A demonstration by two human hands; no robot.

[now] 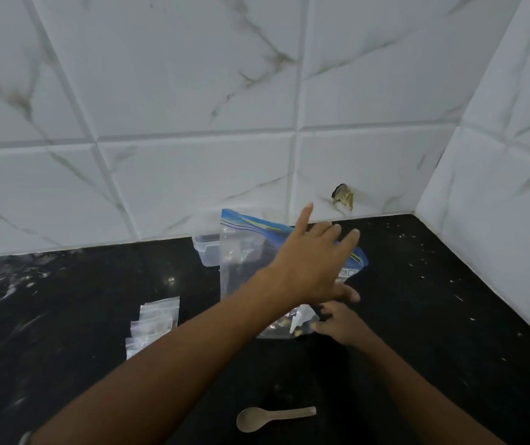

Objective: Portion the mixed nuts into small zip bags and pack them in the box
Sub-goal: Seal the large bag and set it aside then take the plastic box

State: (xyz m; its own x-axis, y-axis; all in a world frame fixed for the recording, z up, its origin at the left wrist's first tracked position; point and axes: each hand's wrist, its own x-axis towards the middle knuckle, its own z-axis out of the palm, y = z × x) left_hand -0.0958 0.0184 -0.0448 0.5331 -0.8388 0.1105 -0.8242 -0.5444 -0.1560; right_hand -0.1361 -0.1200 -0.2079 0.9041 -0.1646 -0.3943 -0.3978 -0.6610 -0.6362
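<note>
Seemingly mid-reach, the left hand point(313, 261) stretches forward with fingers straight and spread, lying across the front of the large zip bag point(247, 268) that stands on the black counter point(80, 316). Lower down, the right hand point(340, 322) pinches the bag's bottom corner, where a few nuts point(284, 322) show through the plastic. A clear box point(205, 248) sits just behind the bag against the tiled wall point(193, 91). Small zip bags point(154, 326) lie stacked to the left, and a spoon point(273, 417) rests nearer the camera.
</note>
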